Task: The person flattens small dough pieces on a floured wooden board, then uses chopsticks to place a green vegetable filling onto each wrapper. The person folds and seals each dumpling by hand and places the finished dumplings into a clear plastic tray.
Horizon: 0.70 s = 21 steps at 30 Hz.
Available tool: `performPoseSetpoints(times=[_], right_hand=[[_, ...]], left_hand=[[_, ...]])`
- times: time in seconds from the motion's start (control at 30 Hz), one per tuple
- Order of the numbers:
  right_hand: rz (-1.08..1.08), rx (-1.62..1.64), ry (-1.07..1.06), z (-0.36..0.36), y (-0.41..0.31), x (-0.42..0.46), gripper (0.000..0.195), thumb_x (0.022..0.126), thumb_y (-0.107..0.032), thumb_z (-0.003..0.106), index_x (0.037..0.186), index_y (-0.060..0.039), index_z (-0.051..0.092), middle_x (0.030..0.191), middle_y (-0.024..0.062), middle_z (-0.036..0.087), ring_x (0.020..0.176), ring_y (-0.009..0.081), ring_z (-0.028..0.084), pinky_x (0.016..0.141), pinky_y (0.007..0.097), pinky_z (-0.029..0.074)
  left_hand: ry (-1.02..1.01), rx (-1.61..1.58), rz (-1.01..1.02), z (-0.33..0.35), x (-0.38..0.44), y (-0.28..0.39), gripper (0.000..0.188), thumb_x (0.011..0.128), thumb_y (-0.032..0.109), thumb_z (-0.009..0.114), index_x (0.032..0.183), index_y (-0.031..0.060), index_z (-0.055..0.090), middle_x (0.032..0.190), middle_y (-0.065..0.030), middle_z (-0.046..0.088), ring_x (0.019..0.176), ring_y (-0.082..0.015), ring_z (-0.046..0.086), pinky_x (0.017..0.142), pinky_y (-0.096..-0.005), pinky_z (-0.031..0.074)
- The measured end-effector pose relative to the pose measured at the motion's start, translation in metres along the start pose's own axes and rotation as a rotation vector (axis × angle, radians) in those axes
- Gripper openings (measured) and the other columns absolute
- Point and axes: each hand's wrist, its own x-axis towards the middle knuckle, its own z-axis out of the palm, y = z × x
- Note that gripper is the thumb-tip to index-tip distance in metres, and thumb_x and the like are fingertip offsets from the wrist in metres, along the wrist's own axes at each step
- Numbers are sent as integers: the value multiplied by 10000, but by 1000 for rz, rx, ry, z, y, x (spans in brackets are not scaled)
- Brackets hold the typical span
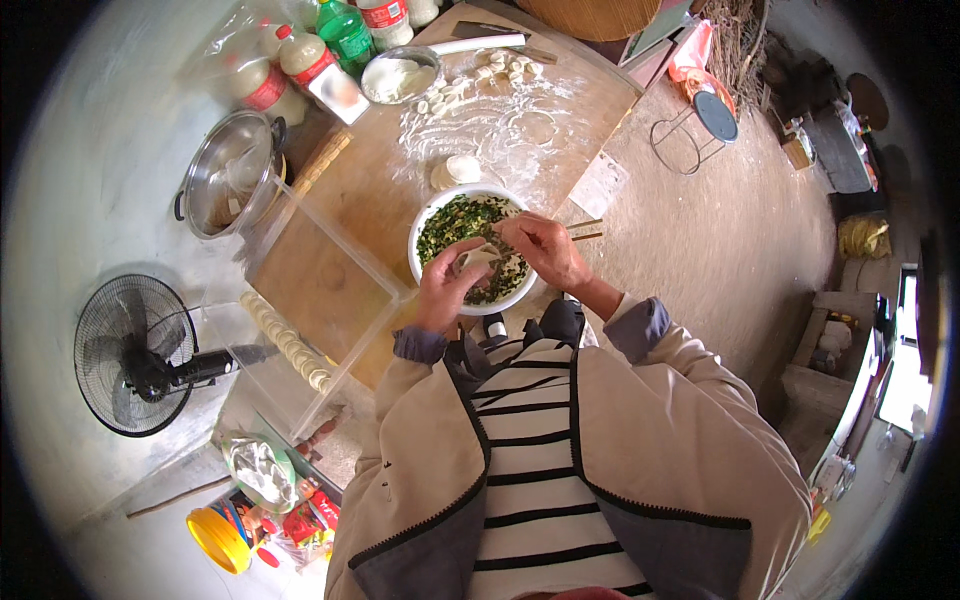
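Observation:
Over a white bowl (413, 247) of chopped green filling (461, 221), my left hand (450, 281) cups a dough wrapper (480, 257) between thumb and fingers. My right hand (541, 246) is just to its right, above the bowl's right side, its fingers curled around a pair of chopsticks (586, 230) whose ends stick out to the right. Their tips are hard to make out near the wrapper. A stack of round wrappers (457, 172) sits on the board right behind the bowl. Further back lie small dough pieces (510, 67) on the floured surface.
A clear plastic tray (367, 266) with a row of dumplings (285, 341) is at the left. Behind stand a metal bowl of flour (401, 75), a white rolling pin (478, 44) and plastic bottles (343, 30). A steel pot (229, 172) and a black fan (135, 356) are further left.

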Motion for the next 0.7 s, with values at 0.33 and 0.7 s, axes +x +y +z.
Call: performPoseSetpoints(times=[0.33, 0.7], right_hand=[[316, 332, -5, 15, 2, -26, 297, 986, -200, 716, 1172, 31, 716, 1025, 70, 734, 929, 99, 654, 807, 284, 556], [16, -74, 149, 28, -1, -26, 164, 976, -128, 668, 1035, 18, 713, 932, 139, 717, 798, 203, 696, 704, 334, 544]], left_hand=[[11, -75, 19, 1, -1, 6, 388, 985, 102, 681, 1343, -22, 602, 1141, -82, 706, 929, -127, 680, 819, -273, 574], [46, -61, -7, 9, -8, 14, 377, 989, 108, 674, 1335, -24, 604, 1133, -81, 694, 954, -143, 691, 845, -285, 585]])
